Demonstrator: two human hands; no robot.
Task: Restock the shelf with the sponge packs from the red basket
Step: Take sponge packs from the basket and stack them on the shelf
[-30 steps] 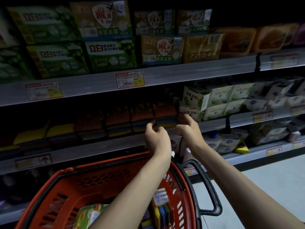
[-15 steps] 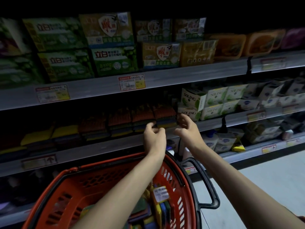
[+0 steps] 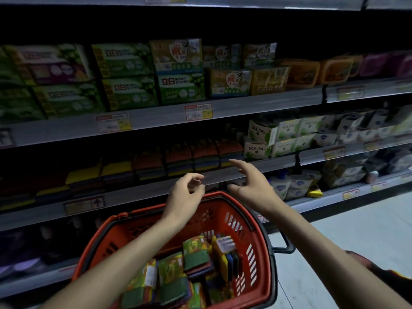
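Observation:
A red basket [image 3: 263, 237] sits below me, holding several sponge packs [image 3: 196, 259] in green, yellow and blue wrapping. More sponge packs [image 3: 205, 156] stand in a row on the dim middle shelf [image 3: 142, 192]. My left hand [image 3: 185, 192] hovers over the basket's far rim, fingers loosely curled, holding nothing. My right hand [image 3: 252, 181] floats just in front of the shelf edge with fingers spread and empty.
Green and yellow soap boxes [image 3: 178, 85] fill the upper shelf. White SOLING boxes [image 3: 263, 139] stand right of the sponges. White pouches [image 3: 294, 186] sit on the lower right shelf. Grey floor [image 3: 356, 230] lies to the right.
Both hands have drawn back from the sponge row on the shelf toward the basket and are now apart from it. The view has tilted down, showing more of the basket.

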